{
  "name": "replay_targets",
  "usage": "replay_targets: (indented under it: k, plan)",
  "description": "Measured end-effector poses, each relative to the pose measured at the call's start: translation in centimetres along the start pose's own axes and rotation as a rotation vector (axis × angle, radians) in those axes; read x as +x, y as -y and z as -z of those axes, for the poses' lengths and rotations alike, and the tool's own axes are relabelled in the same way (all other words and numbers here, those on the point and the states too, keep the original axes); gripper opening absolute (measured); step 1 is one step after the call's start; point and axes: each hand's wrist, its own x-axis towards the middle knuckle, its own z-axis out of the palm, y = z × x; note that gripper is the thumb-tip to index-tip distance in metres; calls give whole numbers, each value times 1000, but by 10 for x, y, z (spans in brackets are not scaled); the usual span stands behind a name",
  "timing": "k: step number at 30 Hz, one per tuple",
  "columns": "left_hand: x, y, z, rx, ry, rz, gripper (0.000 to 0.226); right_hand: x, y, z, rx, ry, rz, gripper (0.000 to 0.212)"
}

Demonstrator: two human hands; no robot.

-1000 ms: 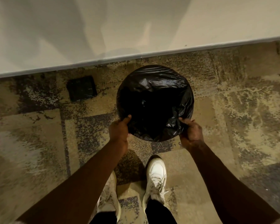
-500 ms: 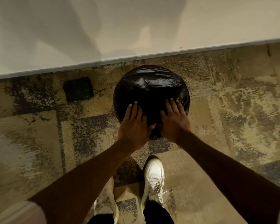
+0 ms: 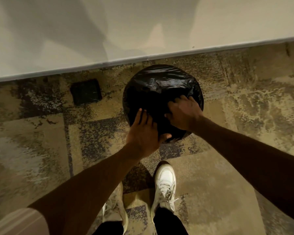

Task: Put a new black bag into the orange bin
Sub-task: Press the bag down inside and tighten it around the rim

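both hands flat on the bag over the bin

the bin (image 3: pixel 196 106) stands upright on the carpet (image 3: pixel 41 150), seen from straight above, so its long axis runs toward the camera and its mouth faces up. it sits just short of the wall (image 3: pixel 109 31), at about 12 o'clock from the shoes (image 3: pixel 165 184). none of its orange shows; the bag (image 3: pixel 159 85) covers the whole round top and folds over the rim, its plastic crinkled and shiny at the far edge.

the left hand (image 3: pixel 143 134) lies on the bag at the bin's 7 o'clock edge, palm down, fingers (image 3: pixel 139 116) straight and close together, pointing to 12 o'clock, thumb out toward 3 o'clock. it grips nothing; it only rests on the plastic.

the right hand (image 3: pixel 183 114) lies on the bag at the 4 o'clock side, palm down, fingers bent a little and pointing to about 11 o'clock, their tips in the creased plastic. i cannot tell whether they pinch a fold or only press on it.

a dark square plate (image 3: pixel 86 92) lies in the carpet at 9 o'clock from the bin, well apart from it.
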Motion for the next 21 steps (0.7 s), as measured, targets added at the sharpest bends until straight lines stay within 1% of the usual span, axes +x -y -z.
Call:
replay_targets:
  k: [1, 3, 5, 8, 11, 13, 15, 17, 21]
  plan:
    - [-2, -5, 1, -19, -23, -40, 103, 9, -1, 10, 102, -9, 23, 43]
    - [-7, -15, 0, -46, -29, -112, 101, 30, -1, 28, 281, 34, 71, 40]
    - [-13, -24, -2, -73, -28, -145, 98, 54, -2, 41, 370, 76, 90, 46]
    - [-20, -31, -7, -68, -25, -160, 96, 90, -1, 46, 402, 136, 52, 58]
    - [-25, -31, -14, -79, 6, -144, 91, 117, 1, 42, 408, 142, 21, 72]
    - [-25, -28, -18, -100, 13, -139, 86, 126, 2, 36, 404, 162, -7, 85]
    - [-26, -26, -20, -119, 13, -142, 84, 127, 3, 32, 383, 178, -21, 92]
    - [-26, -24, -20, -137, -1, -139, 85, 121, 4, 31, 388, 153, -15, 89]
    - [-23, -14, -13, -146, -97, -148, 86, 95, -1, 24, 466, 36, 21, 57]
